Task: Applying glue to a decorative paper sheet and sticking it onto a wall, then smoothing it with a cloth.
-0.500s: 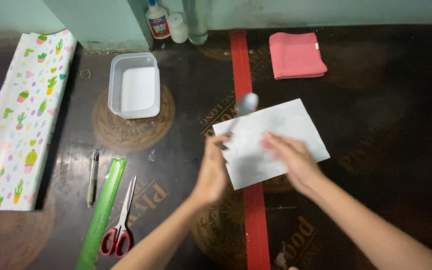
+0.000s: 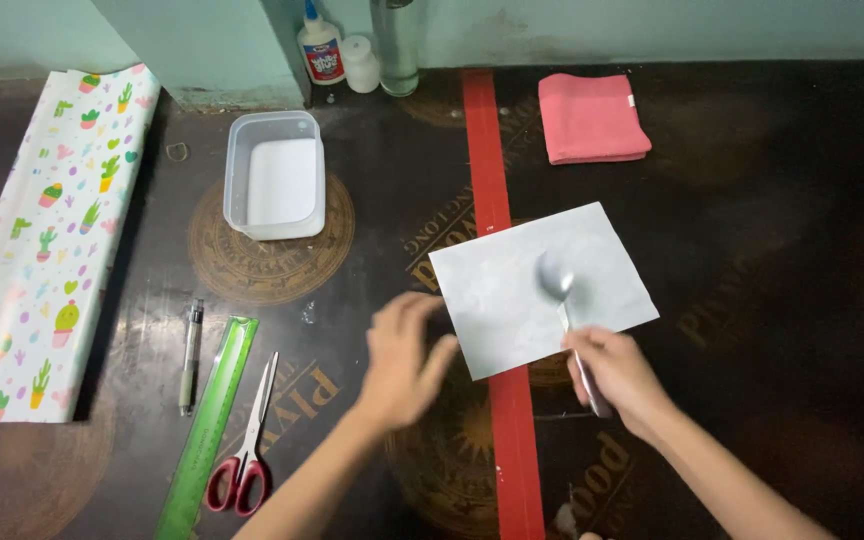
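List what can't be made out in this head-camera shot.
- Left hand: motion-blurred, so its fingers are unclear.
- Spoon: handle end hidden inside the right hand.
- Tall clear bottle: top cut off by the upper edge.
- Wrapping paper: left side runs out of frame.
- Small ring near the plastic tub: too small to identify.

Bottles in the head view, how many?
3, all at the far edge by the wall: a glue bottle, a small white bottle beside it, and a clear tall bottle. More may sit out of frame.
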